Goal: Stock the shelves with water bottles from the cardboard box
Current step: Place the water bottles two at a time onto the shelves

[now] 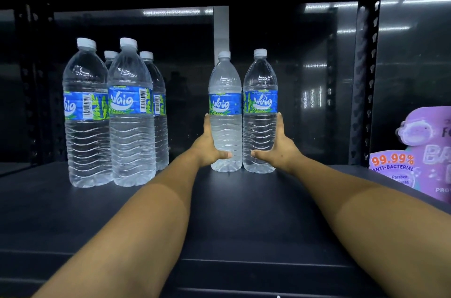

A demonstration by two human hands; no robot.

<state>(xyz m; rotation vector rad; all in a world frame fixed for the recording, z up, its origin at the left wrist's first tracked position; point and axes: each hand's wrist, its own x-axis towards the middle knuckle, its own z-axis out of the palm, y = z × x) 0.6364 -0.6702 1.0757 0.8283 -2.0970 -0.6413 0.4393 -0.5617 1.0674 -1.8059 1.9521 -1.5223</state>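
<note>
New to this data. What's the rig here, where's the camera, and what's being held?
There is no robot: a person works with two bare hands, filmed by one wide-angle camera on their head, looking forward and down. The dark shelf carries a group of four bottles on the left. In the middle stand two more, side by side. The left hand is on the left middle bottle, the right hand on the right middle bottle, thumbs in front near the bases, fingers along the outer sides. A purple package sits at the right edge. No cardboard box is visible.
</note>
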